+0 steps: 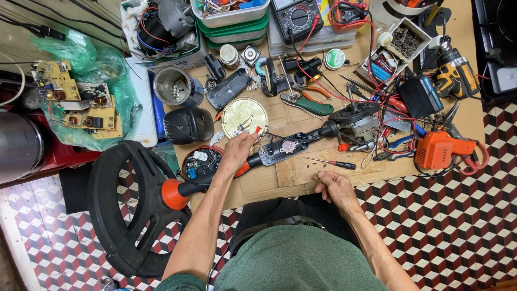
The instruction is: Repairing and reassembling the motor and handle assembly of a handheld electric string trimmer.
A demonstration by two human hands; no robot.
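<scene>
A long black tool shaft [280, 152] with an orange end knob [173, 194] is laid across the middle of the cluttered wooden surface [269, 180], its casing opened so that a small pale gear [289, 146] is exposed near the centre of the frame. The left hand [237, 152] is rested on the shaft just left of that gear, and its fingers are curled down over the casing; whether anything is pinched cannot be told. The right hand [335, 187] is set at the near edge of the surface, its fingers folded into a loose fist, apart from the shaft. A small red-handled screwdriver [333, 163] is lying between the shaft and the right hand. The work is judged to be at the dismantling or inspection stage; a steady hold on the shaft and a tool in the right hand seem to be called for.
</scene>
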